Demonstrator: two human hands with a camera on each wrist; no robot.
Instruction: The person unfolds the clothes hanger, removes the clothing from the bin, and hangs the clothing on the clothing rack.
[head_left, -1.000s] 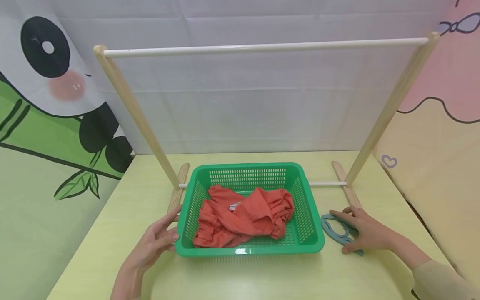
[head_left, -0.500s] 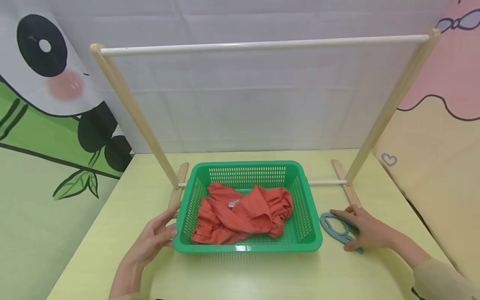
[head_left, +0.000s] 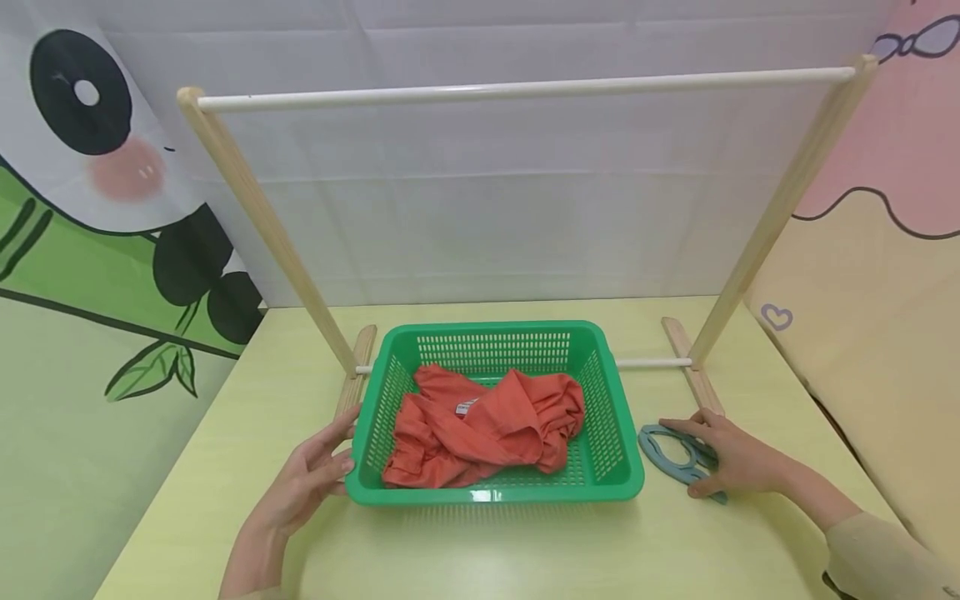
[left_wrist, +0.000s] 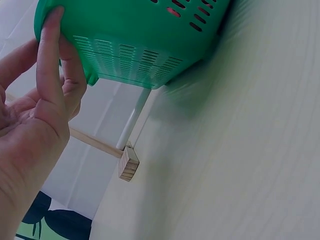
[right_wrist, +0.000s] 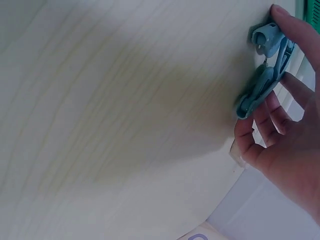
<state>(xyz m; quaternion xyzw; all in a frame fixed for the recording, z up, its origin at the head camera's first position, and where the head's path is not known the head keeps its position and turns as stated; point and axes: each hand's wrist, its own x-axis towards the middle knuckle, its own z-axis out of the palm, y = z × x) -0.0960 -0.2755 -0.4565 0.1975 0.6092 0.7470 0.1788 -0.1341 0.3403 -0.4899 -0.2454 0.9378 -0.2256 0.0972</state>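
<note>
A green plastic basket (head_left: 495, 496) stands on the table with a crumpled orange-red garment (head_left: 487, 433) inside, a small white label showing on it. At the basket's left side is my left hand (head_left: 303, 479); its thumb and fingers touch the rim, fairly straight, as the left wrist view of the basket (left_wrist: 125, 45) also shows. To the basket's right, a blue-grey folding hanger (head_left: 667, 454), folded up, lies on the table. My right hand (head_left: 731, 458) holds it from the right. In the right wrist view, thumb and curled fingers span the hanger (right_wrist: 272, 65) from opposite sides.
Behind the basket stands a wooden rack with a white top bar (head_left: 525, 89). Its feet, such as the right foot (head_left: 701, 387), rest on the pale yellow table (head_left: 480, 554). A white cloth backdrop (head_left: 480, 233) hangs behind; printed panels flank both sides.
The head view has shifted slightly. Both hands, the basket and the hanger keep their places relative to one another.
</note>
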